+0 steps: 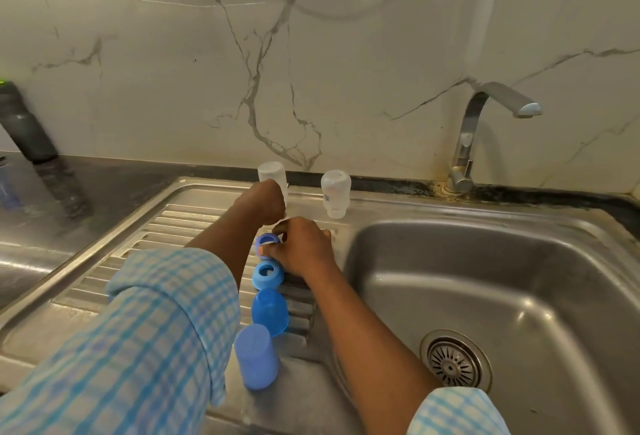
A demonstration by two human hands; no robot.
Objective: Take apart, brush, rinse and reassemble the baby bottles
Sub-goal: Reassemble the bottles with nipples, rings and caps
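Nearest you, your blue-and-white checked sleeve [138,348] crosses the ribbed steel draining board [104,272], where a pale blue plastic cap [257,356], a translucent blue dome cap [270,311] and a blue screw ring [267,273] lie in a row. Your right hand [301,247] pinches a second blue screw ring [267,240]. Your left hand [261,202] is curled against the left clear upturned bottle [272,175]; whether it grips anything I cannot tell. This looks like reassembly starting, so next you would turn a bottle upright and thread the ring on squarely. The right clear upturned bottle [335,194] carries a small blue mark, too small to read.
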